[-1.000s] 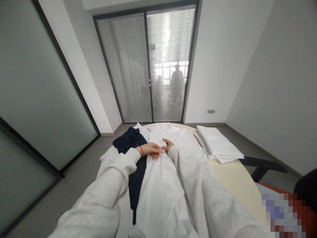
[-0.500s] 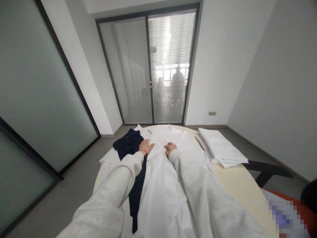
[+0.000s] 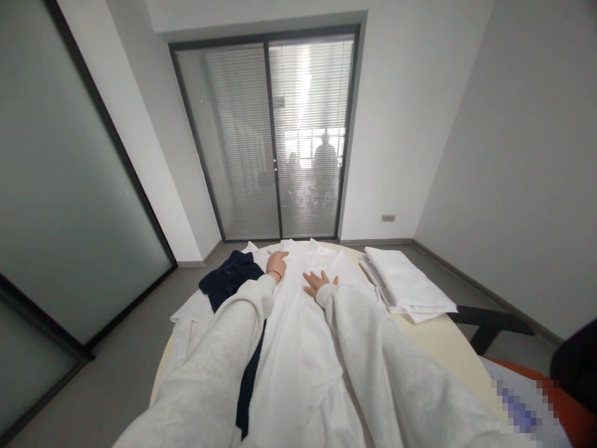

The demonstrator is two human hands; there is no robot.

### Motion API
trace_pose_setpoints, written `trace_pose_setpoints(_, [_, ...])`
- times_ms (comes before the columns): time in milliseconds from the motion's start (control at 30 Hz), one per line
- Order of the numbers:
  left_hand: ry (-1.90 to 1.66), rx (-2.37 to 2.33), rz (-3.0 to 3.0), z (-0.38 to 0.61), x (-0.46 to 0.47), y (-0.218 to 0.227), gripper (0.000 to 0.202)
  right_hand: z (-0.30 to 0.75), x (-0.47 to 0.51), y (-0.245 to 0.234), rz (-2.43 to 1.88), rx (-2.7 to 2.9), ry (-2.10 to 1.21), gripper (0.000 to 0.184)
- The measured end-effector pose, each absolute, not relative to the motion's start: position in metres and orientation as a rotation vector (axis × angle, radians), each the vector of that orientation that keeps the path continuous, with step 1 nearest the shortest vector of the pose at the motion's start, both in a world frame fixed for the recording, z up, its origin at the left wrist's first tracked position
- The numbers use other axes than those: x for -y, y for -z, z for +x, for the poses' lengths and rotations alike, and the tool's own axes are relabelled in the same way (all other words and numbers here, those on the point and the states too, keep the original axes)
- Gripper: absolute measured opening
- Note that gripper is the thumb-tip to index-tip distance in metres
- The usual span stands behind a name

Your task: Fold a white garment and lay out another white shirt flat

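Observation:
A long white garment (image 3: 291, 348) lies spread over the round table, its far end close to the table's back edge. My left hand (image 3: 277, 265) is near that far end, fingers curled and pinched at the cloth, a red string around the wrist. Lower and to the right, my right hand (image 3: 319, 282) rests on the garment with its fingers spread. Left of my left hand is a bunched navy garment (image 3: 231, 277). A long navy strip (image 3: 249, 386) runs toward me, partly hidden by my left sleeve.
A folded stack of white cloth (image 3: 405, 280) sits at the table's right edge, slightly overhanging. Beyond the bare tabletop (image 3: 433, 345) are a black chair part (image 3: 494, 320) and an orange item (image 3: 578, 417). Glass doors with blinds (image 3: 247, 149) stand behind, with silhouettes of people.
My left hand has moved farther up the garment, off the navy cloth, and its fingers have curled. My right hand has spread its fingers. The view has shifted slightly.

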State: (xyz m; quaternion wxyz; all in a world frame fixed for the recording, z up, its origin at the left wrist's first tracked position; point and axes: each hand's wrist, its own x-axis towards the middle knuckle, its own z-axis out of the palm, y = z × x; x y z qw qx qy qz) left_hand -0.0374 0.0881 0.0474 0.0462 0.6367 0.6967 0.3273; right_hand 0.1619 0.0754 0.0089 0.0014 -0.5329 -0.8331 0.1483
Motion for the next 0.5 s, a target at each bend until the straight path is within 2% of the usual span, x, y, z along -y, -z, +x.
trace_pose_setpoints(100, [-1.000,-2.184,2.010,-0.040,-0.102,-0.047,0.052,0.158,-0.093,-0.010,-1.634,2.610,-0.468,0.063])
trace_pose_setpoints(267, [-0.570,-2.319,2.036,-0.054,-0.104,-0.024,0.049,0.154,-0.106,-0.007,-1.601,2.581,-0.415,0.058])
trace_pose_setpoints(400, [-0.415,-2.297,2.061,-0.057,-0.090,-0.004,0.047,0.154,-0.095,-0.013,-1.599,2.555,-0.417,0.056])
trace_pose_setpoints(500, [-0.310,-2.285,2.063,-0.051,-0.079,-0.007,0.051,0.152,-0.073,-0.019,-1.519,2.536,-0.454,0.056])
